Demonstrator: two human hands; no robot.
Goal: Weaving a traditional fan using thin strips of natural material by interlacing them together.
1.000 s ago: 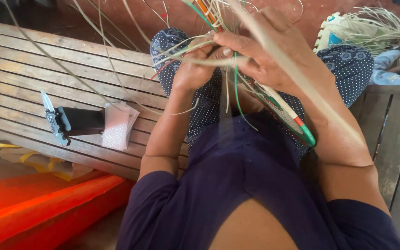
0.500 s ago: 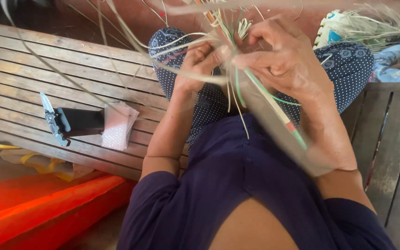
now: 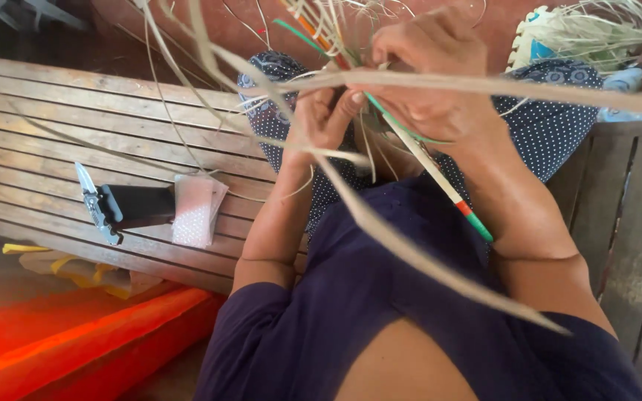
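Both my hands work close together above my lap on a woven piece of pale straw strips (image 3: 380, 126) with green, red and white strips at its edge. My left hand (image 3: 321, 115) pinches a pale strip against the weave. My right hand (image 3: 429, 78) grips the weave from above, fingers curled over the strips. One long flat pale strip (image 3: 410, 249) runs down across my dark blue top, and another (image 3: 529, 87) stretches out to the right. Loose thin strands fan out to the upper left.
A folding knife (image 3: 96, 203), a black case (image 3: 143, 206) and a small pink dotted pouch (image 3: 195, 211) lie on the slatted wooden bench (image 3: 53, 126) to my left. A red-orange sheet (image 3: 68, 334) lies below it. A bundle of straw (image 3: 596, 33) sits at the upper right.
The long flat strip has swung from beside my right forearm down across my chest, and another now stretches rightward. My hands have shifted slightly up while still on the weave.
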